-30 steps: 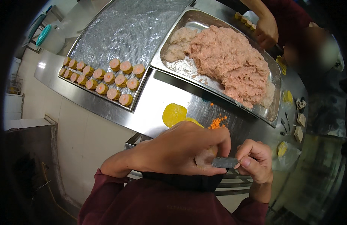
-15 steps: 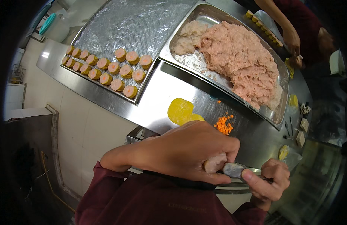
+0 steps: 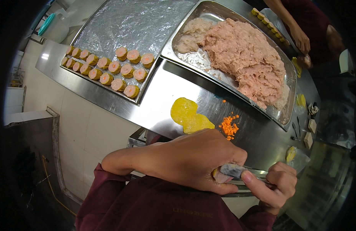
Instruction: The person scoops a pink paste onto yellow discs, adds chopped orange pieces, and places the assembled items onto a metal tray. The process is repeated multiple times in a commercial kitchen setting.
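Dumpling filling at a steel counter, seen from above the worker.

The left hand (image 3: 185,161) is cupped close to the body, its fingers curled tight round a small filled dumpling (image 3: 220,178), of which only a pinkish end shows at the thumb side; the cupped grip appears meant to keep the soft wrapper from spreading. The right hand (image 3: 274,184) pinches a flat metal spatula (image 3: 234,170) between thumb and fingers, the blade lying against the open top of the dumpling, a position suited to pressing filling down. Both hands sit at the near edge, just off the counter (image 3: 166,96).

Just beyond the left hand lie 2 yellow wrappers (image 3: 189,115), overlapping, and just right of them a small heap of chopped orange garnish (image 3: 229,126), both near enough to be picked up without stretching. Farther off, at the right, a deep steel pan (image 3: 174,46) holds a large mound of pink minced filling (image 3: 243,57), piled toward its right side. At the far left, a perforated tray (image 3: 128,23) carries finished dumplings (image 3: 108,71) in 2 neat rows along its near edge, spaced apart, presumably so they do not stick; the exact count is not clear.

At the far right, another person's hand (image 3: 301,38) works near a further row of dumplings (image 3: 268,21). Small items at the counter's right end are too small to identify.
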`<action>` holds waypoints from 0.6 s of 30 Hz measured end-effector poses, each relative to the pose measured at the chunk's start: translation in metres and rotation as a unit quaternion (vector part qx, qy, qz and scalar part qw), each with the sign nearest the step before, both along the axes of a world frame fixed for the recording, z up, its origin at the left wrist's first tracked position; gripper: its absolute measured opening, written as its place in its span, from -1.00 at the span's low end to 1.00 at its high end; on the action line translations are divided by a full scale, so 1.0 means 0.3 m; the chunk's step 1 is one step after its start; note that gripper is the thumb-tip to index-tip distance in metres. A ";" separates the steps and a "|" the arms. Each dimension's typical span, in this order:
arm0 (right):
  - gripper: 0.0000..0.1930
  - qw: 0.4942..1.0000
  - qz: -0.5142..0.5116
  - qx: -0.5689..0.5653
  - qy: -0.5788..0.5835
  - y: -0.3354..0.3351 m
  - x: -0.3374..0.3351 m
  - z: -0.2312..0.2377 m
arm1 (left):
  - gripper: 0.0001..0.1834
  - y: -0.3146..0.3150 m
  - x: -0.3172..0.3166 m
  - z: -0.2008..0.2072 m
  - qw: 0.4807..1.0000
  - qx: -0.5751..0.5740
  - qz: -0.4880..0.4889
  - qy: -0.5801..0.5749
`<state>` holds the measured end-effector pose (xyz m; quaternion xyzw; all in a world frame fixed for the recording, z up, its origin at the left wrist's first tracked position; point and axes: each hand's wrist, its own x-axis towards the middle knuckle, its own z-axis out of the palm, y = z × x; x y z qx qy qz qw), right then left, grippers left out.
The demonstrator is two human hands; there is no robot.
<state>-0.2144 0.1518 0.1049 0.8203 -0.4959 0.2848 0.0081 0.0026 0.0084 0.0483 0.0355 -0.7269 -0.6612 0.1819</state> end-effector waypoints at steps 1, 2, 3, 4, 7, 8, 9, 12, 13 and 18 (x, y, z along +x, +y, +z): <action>-0.55 1.000 -0.006 -0.003 0.007 -0.002 -0.001 -0.002 | -0.64 0.000 -0.002 -0.003 1.000 0.001 -0.016 0.001; -0.52 1.000 -0.012 -0.006 0.015 -0.004 -0.003 -0.003 | -0.65 -0.001 0.001 -0.006 1.000 -0.018 0.011 0.015; -0.49 1.000 -0.016 -0.008 0.022 -0.006 -0.006 -0.006 | -0.65 -0.004 0.007 -0.007 0.999 -0.030 0.025 0.005; -0.52 0.999 -0.021 -0.001 0.031 -0.004 -0.011 -0.002 | -0.65 -0.007 0.017 -0.005 0.999 -0.032 0.034 -0.015; -0.59 0.999 -0.034 0.007 0.040 0.005 -0.026 0.010 | -0.57 -0.015 0.044 0.008 0.998 -0.022 0.045 -0.032; -0.59 0.999 -0.031 0.002 0.030 0.006 -0.030 0.007 | -0.57 -0.016 0.051 0.014 0.998 0.035 0.037 -0.042; -0.60 0.999 -0.029 -0.003 0.021 0.009 -0.033 0.006 | -0.57 -0.017 0.052 0.017 0.993 0.094 0.022 -0.066; -0.60 1.000 -0.023 0.014 0.008 0.015 -0.036 0.011 | -0.55 -0.018 0.040 0.015 0.997 0.062 0.012 -0.050; -0.60 1.000 -0.022 0.017 0.005 0.015 -0.035 0.013 | -0.55 -0.018 0.033 0.011 0.999 0.025 0.013 -0.037; -0.61 0.999 -0.034 0.017 0.009 0.008 -0.014 0.018 | -0.54 -0.005 0.025 0.005 0.998 0.020 0.021 -0.053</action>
